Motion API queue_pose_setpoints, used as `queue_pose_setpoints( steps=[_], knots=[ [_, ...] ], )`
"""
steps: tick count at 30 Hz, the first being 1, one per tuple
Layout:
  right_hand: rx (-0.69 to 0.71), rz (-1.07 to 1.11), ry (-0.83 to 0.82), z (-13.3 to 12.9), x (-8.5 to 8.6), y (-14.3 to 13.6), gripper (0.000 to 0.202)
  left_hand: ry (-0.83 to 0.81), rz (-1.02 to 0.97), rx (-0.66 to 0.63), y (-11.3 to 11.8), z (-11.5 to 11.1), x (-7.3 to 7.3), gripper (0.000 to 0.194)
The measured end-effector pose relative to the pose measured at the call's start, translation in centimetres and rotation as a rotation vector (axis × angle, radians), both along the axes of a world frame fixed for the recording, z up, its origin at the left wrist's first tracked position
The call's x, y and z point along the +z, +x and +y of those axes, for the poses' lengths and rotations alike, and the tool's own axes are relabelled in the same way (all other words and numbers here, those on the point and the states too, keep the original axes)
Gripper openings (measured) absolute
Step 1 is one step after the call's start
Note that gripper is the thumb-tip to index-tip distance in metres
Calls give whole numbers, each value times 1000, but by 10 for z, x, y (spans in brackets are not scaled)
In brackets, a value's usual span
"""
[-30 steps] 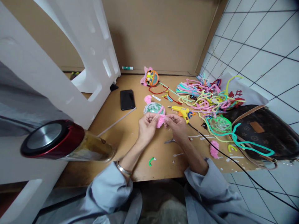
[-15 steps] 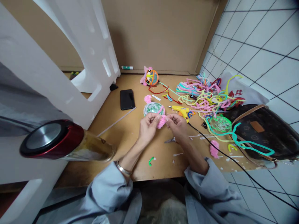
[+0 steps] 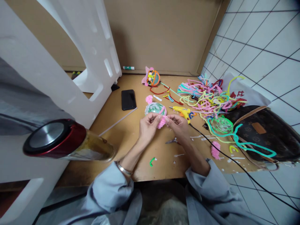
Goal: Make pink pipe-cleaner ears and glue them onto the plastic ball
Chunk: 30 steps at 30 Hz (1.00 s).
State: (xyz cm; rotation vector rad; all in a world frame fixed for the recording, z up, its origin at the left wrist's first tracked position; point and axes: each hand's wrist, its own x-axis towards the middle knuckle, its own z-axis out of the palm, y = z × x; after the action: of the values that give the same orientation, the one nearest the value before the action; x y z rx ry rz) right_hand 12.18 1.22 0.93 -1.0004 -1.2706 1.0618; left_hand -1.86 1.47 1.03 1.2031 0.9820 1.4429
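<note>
We had both hands together over the middle of the cardboard work surface (image 3: 131, 140), with a small pink pipe-cleaner piece (image 3: 161, 122) between them. The left hand (image 3: 148, 125) had its fingers curled in and pinched on the left side of that fuzzy piece, and the right hand (image 3: 178, 124) had thumb and forefinger closed on its right side — a two-sided grip that probably kept the soft wire from springing back while it was bent. Just beyond the fingertips, touching or nearly touching the pink piece, lay a clear ball wrapped in green and pink strands (image 3: 155, 108), with a pink tuft at its far left; we could not tell whether the piece was already joined to it. A yellow glue gun (image 3: 183, 111) lay just right of the ball, nozzle pointing left toward it, and its black cord (image 3: 234, 164) ran off to the near right, seemingly parked within easy reach of the right hand. Farther right sat a loose heap of coloured pipe cleaners (image 3: 206, 95) and a second wrapped ball (image 3: 221, 124) trailing a teal strand, beside a brown handbag (image 3: 262, 131). A finished orange-and-pink figure (image 3: 152, 77) stood at the far edge, well apart from the hands, and a black phone (image 3: 128, 99) lay to the left. A red-capped jar (image 3: 65, 142) loomed at near left.
</note>
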Motion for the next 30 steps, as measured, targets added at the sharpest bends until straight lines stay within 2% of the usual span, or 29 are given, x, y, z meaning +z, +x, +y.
queue_pose_setpoints(
  steps=[4, 8, 12, 17, 24, 30],
  knots=[
    [-42, -20, -3, 0, -1, 1, 41, 54, 48, 17, -1, 1, -5, 42],
    [-74, 22, -10, 0, 1, 3, 39, 49, -1, 25, -3, 3, -8, 50],
    [-79, 26, 1, -1, 2, 3, 37, 57, 52, -16, -2, 2, -7, 43],
    [-74, -2, 27, -1, 0, 3, 38, 26, 67, 10, -1, 2, -2, 34],
    [-34, -12, 36, -1, 1, 4, 38, 28, 111, 1, -5, 1, -2, 32],
    [-57, 5, 20, -4, 4, 2, 36, 11, -49, 19, 1, -1, 2, 41]
  ],
)
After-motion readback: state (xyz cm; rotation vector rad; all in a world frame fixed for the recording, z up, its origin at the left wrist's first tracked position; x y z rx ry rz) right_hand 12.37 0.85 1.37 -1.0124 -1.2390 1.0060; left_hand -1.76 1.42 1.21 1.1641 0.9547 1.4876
